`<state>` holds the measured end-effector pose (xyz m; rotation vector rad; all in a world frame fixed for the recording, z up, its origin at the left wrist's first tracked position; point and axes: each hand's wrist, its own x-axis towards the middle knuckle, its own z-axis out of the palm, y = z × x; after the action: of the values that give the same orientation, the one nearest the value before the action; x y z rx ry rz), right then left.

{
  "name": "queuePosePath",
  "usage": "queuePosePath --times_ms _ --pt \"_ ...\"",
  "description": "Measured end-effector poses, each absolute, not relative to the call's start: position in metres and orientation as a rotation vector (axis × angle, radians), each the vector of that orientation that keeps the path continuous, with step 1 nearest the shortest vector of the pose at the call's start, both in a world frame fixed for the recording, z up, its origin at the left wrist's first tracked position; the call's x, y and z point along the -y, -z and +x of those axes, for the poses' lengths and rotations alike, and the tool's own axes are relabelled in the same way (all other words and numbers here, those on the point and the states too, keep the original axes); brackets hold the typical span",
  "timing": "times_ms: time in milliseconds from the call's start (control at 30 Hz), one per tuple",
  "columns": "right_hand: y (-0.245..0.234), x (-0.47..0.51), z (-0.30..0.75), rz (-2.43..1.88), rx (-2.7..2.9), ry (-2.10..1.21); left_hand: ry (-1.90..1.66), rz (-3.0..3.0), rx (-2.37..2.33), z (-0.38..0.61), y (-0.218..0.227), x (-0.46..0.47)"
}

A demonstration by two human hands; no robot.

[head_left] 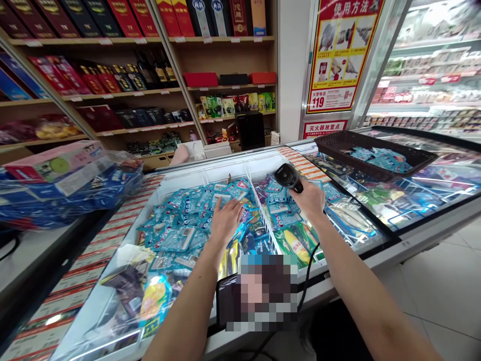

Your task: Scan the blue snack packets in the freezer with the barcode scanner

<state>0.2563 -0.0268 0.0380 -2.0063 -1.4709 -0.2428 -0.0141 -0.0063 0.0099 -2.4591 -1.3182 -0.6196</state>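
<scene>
An open chest freezer (376,258) is packed with several blue ice-cream packets (180,220). My left hand (225,220) reaches into the left compartment, its fingers spread flat on the blue packets. My right hand (310,200) is closed round the handle of a black barcode scanner (287,176), whose head points down at the packets in the middle compartment. The scanner's black cable (310,271) drops past the freezer's front edge. A white wire divider (265,215) separates the two compartments.
A black basket (376,150) with blue packets rests on the freezer's glass lid at right. Wrapped boxes (71,185) lie at left. Shelves of bottles and boxes (131,75) stand behind. A refrigerated display (432,75) stands at far right. A dark device (227,301) sits at the front edge.
</scene>
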Motion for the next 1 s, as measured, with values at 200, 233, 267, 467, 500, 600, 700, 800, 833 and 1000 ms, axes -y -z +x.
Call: queuePosePath --times_ms 200,233,267,467,500,600,700,800,833,1000 --pt "-0.041 0.026 0.261 -2.042 1.397 0.203 0.705 -2.514 1.235 -0.007 -0.013 0.005" --pt "-0.041 0.026 0.262 -2.035 1.394 0.205 0.714 -2.527 1.248 -0.005 -0.014 0.005" --pt "-0.041 0.026 0.262 -2.025 1.393 0.21 0.725 -2.539 1.269 -0.004 -0.014 0.004" --pt "-0.041 0.026 0.263 -1.967 1.386 0.206 0.795 -2.605 1.483 0.012 -0.027 -0.008" --pt "-0.041 0.026 0.263 -1.964 1.385 0.203 0.804 -2.626 1.503 0.016 -0.029 -0.012" --pt "-0.04 0.025 0.264 -1.958 1.382 0.194 0.823 -2.683 1.606 0.033 -0.034 -0.03" --pt "-0.039 0.023 0.265 -1.953 1.378 0.182 0.763 -2.675 1.76 0.052 -0.032 -0.05" --pt "-0.041 0.023 0.263 -1.943 1.37 0.191 0.704 -2.627 1.904 0.07 -0.026 -0.069" --pt "-0.043 0.024 0.262 -1.939 1.367 0.196 0.7 -2.613 1.946 0.076 -0.024 -0.074" --pt "-0.046 0.024 0.259 -1.951 1.373 0.181 0.688 -2.463 2.065 0.098 -0.012 -0.091"
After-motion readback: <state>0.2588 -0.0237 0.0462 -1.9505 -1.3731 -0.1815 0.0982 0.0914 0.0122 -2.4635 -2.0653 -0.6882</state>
